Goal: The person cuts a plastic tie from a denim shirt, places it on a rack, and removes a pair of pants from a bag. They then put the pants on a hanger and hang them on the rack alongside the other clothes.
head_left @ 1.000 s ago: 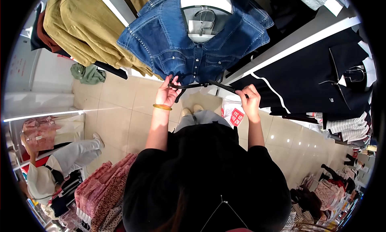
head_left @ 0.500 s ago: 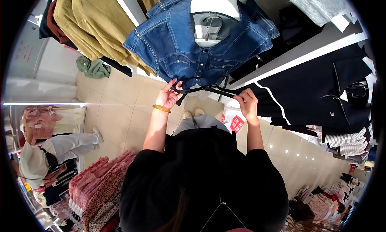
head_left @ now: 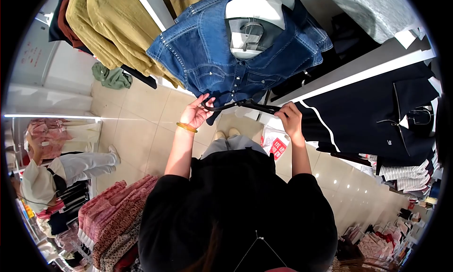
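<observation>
While pinched — both hands (head_left: 243, 115) on belt (head_left: 240, 104)

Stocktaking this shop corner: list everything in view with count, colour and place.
belt: one, black, stretched between both hands under the denim jacket
denim jacket: one, blue, on a hanger, top centre
shirts: several, mustard, hanging top left
dark garment: one, navy with a white stripe, hanging right
green cloth: one, on the floor, left
folded stack: pink patterned, bottom left
another person: one, in white, far left
bangle: one, gold, left wrist
left hand: grips one end of the belt
right hand: grips the other end
</observation>
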Tool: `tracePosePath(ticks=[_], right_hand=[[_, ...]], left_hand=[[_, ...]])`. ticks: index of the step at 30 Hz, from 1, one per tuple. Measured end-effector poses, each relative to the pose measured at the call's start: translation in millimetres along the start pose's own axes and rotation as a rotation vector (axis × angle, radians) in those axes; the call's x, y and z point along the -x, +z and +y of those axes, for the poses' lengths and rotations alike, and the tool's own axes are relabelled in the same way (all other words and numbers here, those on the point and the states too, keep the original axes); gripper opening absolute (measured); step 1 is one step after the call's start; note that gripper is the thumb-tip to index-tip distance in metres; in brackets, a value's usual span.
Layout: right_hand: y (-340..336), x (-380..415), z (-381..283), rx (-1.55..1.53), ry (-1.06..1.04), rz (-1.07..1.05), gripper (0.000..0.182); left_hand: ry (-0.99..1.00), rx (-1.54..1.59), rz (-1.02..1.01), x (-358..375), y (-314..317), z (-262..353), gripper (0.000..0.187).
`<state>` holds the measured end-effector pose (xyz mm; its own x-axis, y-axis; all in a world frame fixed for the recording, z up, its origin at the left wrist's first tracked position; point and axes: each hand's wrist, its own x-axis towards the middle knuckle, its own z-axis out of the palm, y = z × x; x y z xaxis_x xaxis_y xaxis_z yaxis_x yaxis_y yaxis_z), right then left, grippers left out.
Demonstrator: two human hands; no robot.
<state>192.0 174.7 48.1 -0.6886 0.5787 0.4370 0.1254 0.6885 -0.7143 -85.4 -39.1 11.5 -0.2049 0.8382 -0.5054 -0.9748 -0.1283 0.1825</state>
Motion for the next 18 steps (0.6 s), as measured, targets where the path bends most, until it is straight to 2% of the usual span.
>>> tracePosePath(ticks=[15,17,18], right_hand=[[7,-11,14,-0.04,-0.006,-0.036,0.015],[6,-21,12,-0.095,-0.008,-0.15,0.014],[5,-26,14,-0.097,-0.01,-0.154,0.014]], left_hand=[[-0.035,-0.004,0.038,8,12,2,0.032],[-0.046,-0.186,-0.007,12,16,1,0.032],[-0.043,-0.183,-0.005,14,17,0,0.032]])
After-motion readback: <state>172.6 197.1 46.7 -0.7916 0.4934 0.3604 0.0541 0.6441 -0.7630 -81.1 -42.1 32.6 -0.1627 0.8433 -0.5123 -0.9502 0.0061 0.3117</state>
